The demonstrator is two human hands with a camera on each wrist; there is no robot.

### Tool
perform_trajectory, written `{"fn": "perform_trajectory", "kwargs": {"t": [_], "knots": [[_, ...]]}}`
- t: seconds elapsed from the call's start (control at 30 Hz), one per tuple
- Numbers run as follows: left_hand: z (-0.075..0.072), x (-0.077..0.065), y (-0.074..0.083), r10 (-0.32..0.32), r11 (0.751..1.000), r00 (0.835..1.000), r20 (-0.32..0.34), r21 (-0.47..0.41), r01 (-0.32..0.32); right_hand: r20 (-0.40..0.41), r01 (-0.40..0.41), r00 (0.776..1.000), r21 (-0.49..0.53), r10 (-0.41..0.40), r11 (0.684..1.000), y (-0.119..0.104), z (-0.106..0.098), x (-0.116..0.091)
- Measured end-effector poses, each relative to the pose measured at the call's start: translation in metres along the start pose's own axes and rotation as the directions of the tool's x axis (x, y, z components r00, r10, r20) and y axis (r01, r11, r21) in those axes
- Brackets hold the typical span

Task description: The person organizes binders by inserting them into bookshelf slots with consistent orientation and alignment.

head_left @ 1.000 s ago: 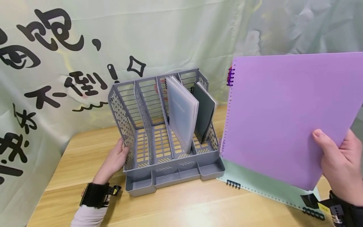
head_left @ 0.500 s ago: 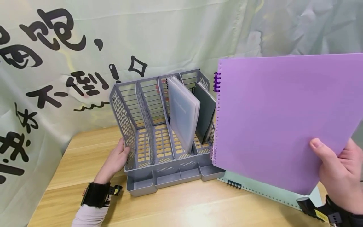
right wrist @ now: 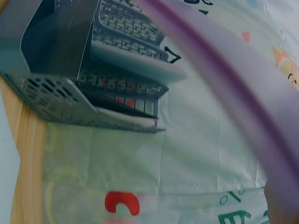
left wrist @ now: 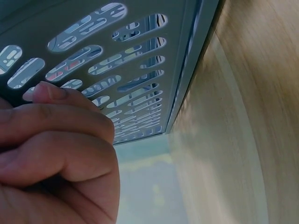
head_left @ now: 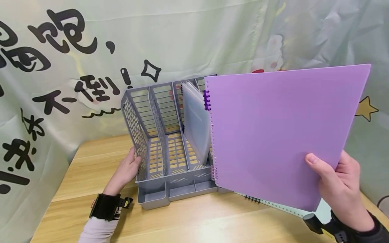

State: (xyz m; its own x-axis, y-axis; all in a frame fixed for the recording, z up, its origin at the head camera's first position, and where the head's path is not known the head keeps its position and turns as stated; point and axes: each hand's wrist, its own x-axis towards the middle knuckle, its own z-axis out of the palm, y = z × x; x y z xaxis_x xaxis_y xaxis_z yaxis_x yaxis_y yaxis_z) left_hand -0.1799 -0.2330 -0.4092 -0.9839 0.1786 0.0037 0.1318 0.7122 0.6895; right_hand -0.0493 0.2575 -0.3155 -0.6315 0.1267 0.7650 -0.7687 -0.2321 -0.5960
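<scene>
In the head view my right hand point(head_left: 341, 187) holds a large purple spiral notebook point(head_left: 279, 135) by its lower right corner, thumb across the cover. The notebook is raised, coil edge to the left, and covers the right part of a grey desktop file rack point(head_left: 152, 199). My left hand point(head_left: 126, 168) grips the rack's left side; in the left wrist view its curled fingers point(left wrist: 60, 121) lie at the slotted side wall point(left wrist: 135, 79). A notebook with a translucent cover point(head_left: 196, 121) stands in one rack compartment. Another, dark-covered one point(right wrist: 126, 105) shows in the right wrist view.
A pale green spiral notebook point(head_left: 279, 206) lies on the wooden table point(head_left: 200, 219), partly under the raised purple one. Behind the table hangs a light cloth point(head_left: 188, 37) with black lettering. Small trays point(head_left: 182, 190) run along the rack's front.
My right hand has carried the purple notebook leftward, so that it now hides the dark notebook and the rack's right side in the head view. My left hand stays at the rack.
</scene>
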Motion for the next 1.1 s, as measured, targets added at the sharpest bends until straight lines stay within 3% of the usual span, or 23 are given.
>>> {"fn": "perform_trajectory", "kwargs": {"t": [0.2,0.53,0.87,1.1], "knots": [[0.001,0.001,0.001,-0.006,1.000,1.000,-0.008,0.004,0.006,0.016,-0.047,0.999,-0.011,0.047,0.999,0.007,0.012,-0.004],[0.000,0.000,-0.002,-0.013,1.000,1.000,-0.021,0.014,0.013,0.103,-0.018,0.994,-0.146,0.033,0.989,0.018,0.034,-0.003],[0.001,0.000,-0.001,0.003,1.000,1.000,-0.020,0.015,-0.003,0.154,-0.006,0.987,-0.289,0.053,0.957,0.037,0.056,0.003],[0.001,0.000,0.001,0.002,1.000,1.000,-0.020,0.000,-0.002,0.166,-0.017,0.983,-0.320,0.074,0.947,0.051,0.070,0.008]]}}
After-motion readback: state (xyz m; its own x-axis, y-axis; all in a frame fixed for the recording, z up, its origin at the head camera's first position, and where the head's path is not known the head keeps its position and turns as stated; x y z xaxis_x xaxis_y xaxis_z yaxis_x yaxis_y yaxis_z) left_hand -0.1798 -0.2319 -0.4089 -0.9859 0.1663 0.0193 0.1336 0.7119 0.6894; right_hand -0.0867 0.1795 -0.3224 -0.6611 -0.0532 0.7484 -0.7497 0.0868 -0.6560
